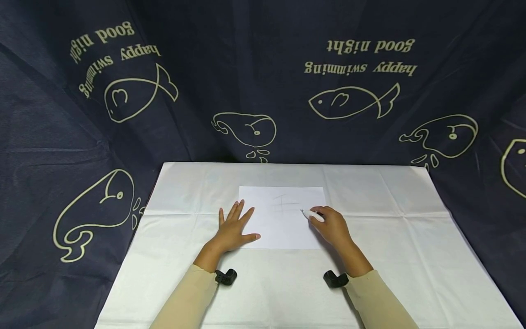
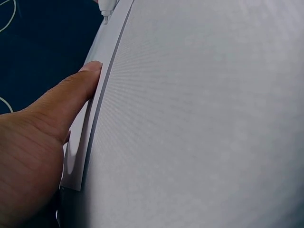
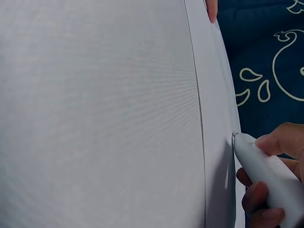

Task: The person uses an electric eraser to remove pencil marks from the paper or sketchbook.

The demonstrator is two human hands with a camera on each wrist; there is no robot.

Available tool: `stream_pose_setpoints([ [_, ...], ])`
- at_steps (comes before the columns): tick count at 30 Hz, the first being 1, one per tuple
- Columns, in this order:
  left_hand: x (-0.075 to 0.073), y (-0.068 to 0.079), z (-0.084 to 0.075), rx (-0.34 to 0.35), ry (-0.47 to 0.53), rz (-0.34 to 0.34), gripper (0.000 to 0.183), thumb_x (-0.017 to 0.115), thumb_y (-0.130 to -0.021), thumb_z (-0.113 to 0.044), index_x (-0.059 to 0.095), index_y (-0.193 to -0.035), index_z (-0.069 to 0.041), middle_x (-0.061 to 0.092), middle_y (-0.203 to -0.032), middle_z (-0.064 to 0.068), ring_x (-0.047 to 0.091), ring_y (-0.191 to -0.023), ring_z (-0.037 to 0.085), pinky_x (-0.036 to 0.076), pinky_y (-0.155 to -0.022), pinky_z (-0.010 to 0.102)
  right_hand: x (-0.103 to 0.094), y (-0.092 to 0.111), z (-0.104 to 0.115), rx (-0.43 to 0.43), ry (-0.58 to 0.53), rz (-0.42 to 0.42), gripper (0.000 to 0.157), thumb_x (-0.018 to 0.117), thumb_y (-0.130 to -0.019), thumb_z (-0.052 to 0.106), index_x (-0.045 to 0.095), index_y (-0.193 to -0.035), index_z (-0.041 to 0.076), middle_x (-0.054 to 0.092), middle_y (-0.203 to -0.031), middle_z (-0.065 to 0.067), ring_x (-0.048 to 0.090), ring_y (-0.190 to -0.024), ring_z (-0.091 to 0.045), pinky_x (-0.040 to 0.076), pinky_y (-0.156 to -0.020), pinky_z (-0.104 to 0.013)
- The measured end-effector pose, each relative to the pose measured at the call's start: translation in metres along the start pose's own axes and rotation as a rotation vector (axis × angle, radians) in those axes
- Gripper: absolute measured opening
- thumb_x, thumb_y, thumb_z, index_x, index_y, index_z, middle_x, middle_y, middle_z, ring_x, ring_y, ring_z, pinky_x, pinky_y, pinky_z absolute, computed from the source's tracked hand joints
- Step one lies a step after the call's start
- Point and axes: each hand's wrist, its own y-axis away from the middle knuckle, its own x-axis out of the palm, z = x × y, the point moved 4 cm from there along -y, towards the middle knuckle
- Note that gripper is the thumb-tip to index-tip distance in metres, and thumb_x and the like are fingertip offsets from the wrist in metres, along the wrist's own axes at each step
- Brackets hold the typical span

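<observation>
hands at a sheet of paper: one spread flat, one gripping a pen

left hand [image 1: 230, 232]: fingers splayed, grasping nothing, laid over the 9 o'clock edge of the paper [image 1: 283, 235], with the thumb on the sheet and the little finger outside it. right hand [image 1: 334, 227]: thumb and fingers curled round a white pen [image 1: 314, 215] at the paper's 3 o'clock side; the tip aims roughly toward 10 o'clock, over the sheet, but contact cannot be told. the paper lies flat on the white-covered desk [image 1: 411, 260]; faint line marks [image 1: 282, 203] occupy its 12 o'clock half.

handling (judged): the paper should be very light, limp when lifted and prone to skid or crease; it is best steadied with flat fingers at the 9 o'clock margin, or pinched at an edge. the pen, thick and smooth, is probably light and rigid, somewhat slippery, with its narrow tip the most delicate part; the best hold is on the barrel just behind the tapered nose.
</observation>
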Motion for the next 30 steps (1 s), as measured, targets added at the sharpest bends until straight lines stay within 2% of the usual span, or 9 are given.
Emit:
stream_pose_setpoints([
  [8, 0.0017, -0.0001, 0.0013, -0.005, -0.007, 0.006, 0.089, 0.066, -0.091, -0.06, 0.027, -0.162, -0.023, 0.003, -0.172, 0.013, -0.004, -0.16, 0.032, -0.015, -0.119, 0.07, 0.0, -0.0001, 0.0022, -0.014, -0.007, 0.001, 0.029, 0.073, -0.091, 0.018, 0.074, -0.116, 0.004, 0.074, -0.102, -0.015, 0.07, -0.094, -0.034, 0.054, -0.084, -0.053],
  [14, 0.0021, -0.0004, 0.0015, -0.008, -0.003, 0.006, 0.089, 0.066, -0.091, -0.06, 0.027, -0.162, -0.024, 0.002, -0.172, 0.012, -0.004, -0.16, 0.031, -0.015, -0.119, 0.07, -0.0007, -0.0001, 0.0028, -0.006, -0.005, -0.006, 0.029, 0.073, -0.091, 0.018, 0.074, -0.116, 0.004, 0.074, -0.099, -0.014, 0.068, -0.089, -0.033, 0.054, -0.083, -0.052],
  [30, 0.0008, 0.0004, -0.0004, -0.005, -0.007, 0.01, 0.089, 0.065, -0.091, -0.06, 0.026, -0.162, -0.024, 0.003, -0.172, 0.013, -0.004, -0.16, 0.032, -0.015, -0.119, 0.07, 0.0002, -0.0011, 0.0036, 0.002, 0.015, 0.021, 0.031, 0.072, -0.092, 0.019, 0.073, -0.119, 0.004, 0.073, -0.105, -0.016, 0.07, -0.099, -0.037, 0.054, -0.088, -0.054],
])
